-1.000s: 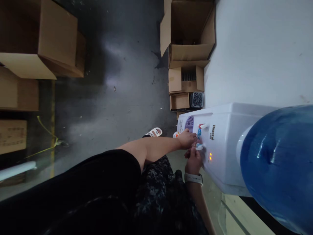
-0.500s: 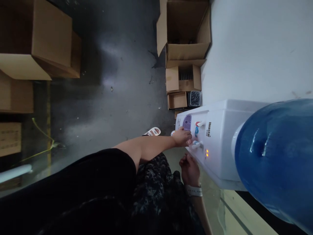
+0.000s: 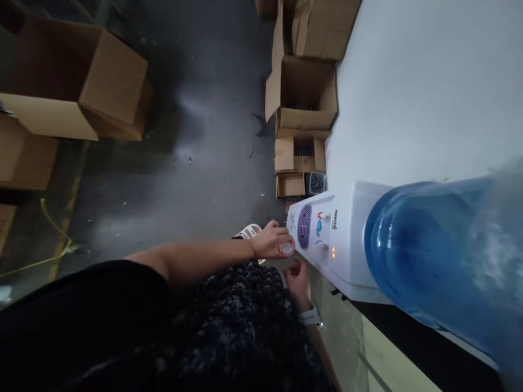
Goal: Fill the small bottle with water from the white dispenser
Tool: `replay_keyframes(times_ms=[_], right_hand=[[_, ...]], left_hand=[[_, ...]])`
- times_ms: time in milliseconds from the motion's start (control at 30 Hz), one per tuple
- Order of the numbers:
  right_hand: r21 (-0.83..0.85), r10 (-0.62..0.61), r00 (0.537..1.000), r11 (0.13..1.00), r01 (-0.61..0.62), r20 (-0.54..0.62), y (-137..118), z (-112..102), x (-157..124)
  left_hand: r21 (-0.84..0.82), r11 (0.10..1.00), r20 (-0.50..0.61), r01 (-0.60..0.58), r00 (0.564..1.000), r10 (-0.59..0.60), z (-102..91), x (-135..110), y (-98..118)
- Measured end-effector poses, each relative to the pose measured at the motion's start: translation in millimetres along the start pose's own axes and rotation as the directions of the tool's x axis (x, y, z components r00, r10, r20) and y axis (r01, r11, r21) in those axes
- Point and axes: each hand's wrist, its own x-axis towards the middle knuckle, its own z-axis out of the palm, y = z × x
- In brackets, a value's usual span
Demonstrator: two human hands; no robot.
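Note:
My left hand (image 3: 273,241) is closed around a small cup (image 3: 286,248) with a clear round mouth and an orange-red rim. The cup is just left of the white water dispenser (image 3: 345,239), apart from its taps and purple drip grate (image 3: 304,226). Below it, my right hand (image 3: 298,280), with a pale watch on the wrist, is held near my body with its fingers curled. What these fingers hold, if anything, is hidden. A large blue water bottle (image 3: 420,245) sits on top of the dispenser.
Open cardboard boxes (image 3: 308,118) line the white wall (image 3: 408,98), with a clear tub of small dark pieces (image 3: 316,183) beside them. More large cartons (image 3: 114,79) are at the left. A yellow strap (image 3: 55,223) lies on the grey floor (image 3: 212,147).
My left hand has drawn back left from the dispenser's tap area with the cup, whose mouth now shows. My right hand has shifted slightly left and down. The view has moved too.

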Motion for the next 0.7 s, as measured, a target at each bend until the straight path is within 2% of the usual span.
replay_keyframes(times_ms=[67,133,233,300,400,500,633,700], right_hand=[[-0.044,-0.172,0.985,0.984,0.173,0.023,-19,9,2],[-0.052,-0.343,0.936,0.936,0.348,0.080,-40,19,0],[-0.020,-0.545,0.820,0.830,0.557,0.176,-74,34,-14],[0.010,-0.641,0.736,0.756,0.655,0.217,-94,44,-30],[0.070,-0.728,0.625,0.665,0.743,0.280,-116,59,-56],[0.166,-0.759,0.543,0.624,0.763,0.359,-126,78,-79],[0.271,-0.804,0.426,0.556,0.786,0.414,-129,107,-114],[0.275,-0.829,0.349,0.493,0.826,0.437,-130,122,-138]], left_hand=[[0.020,1.000,-0.058,0.024,0.998,-0.023,-22.8,-21,15],[0.050,0.997,-0.123,0.053,0.991,-0.047,-46.3,-43,33],[0.058,0.989,-0.228,0.134,0.967,-0.117,-80.2,-77,64],[-0.042,0.970,-0.290,0.239,0.926,-0.241,-99.9,-99,85],[-0.141,0.916,-0.356,0.375,0.844,-0.401,-122.4,-135,112],[-0.196,0.870,-0.390,0.452,0.778,-0.492,-137.8,-175,129],[-0.296,0.864,-0.475,0.407,0.722,-0.503,-155.4,-236,142],[-0.246,0.878,-0.570,0.412,0.671,-0.474,-163.3,-267,152]])
